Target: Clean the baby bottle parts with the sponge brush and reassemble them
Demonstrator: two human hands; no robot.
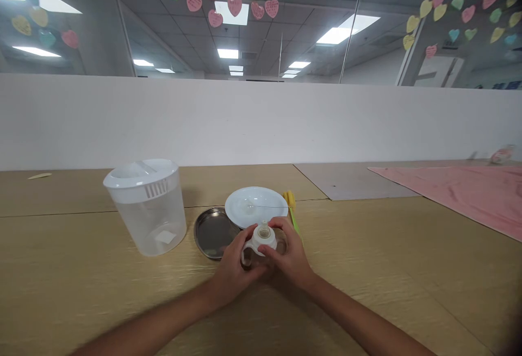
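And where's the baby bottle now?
Head view, lower centre: the baby bottle is held between left hand and right hand, in front of the white bowl, right of the metal dish.

Between the hands [292,258] I can see a bottle [258,241], its top plain white, its teat clear. Just beyond them, left to right, are a dark silvery tray [212,233], a white bowl [232,214] and a brush [290,199] with yellow bristles and a lime-green handle. Off to their left, a see-through bucket [149,217] wears a white lid [126,176]; far right, a cloth [468,185] shows pink over the tan tabletop [387,280].
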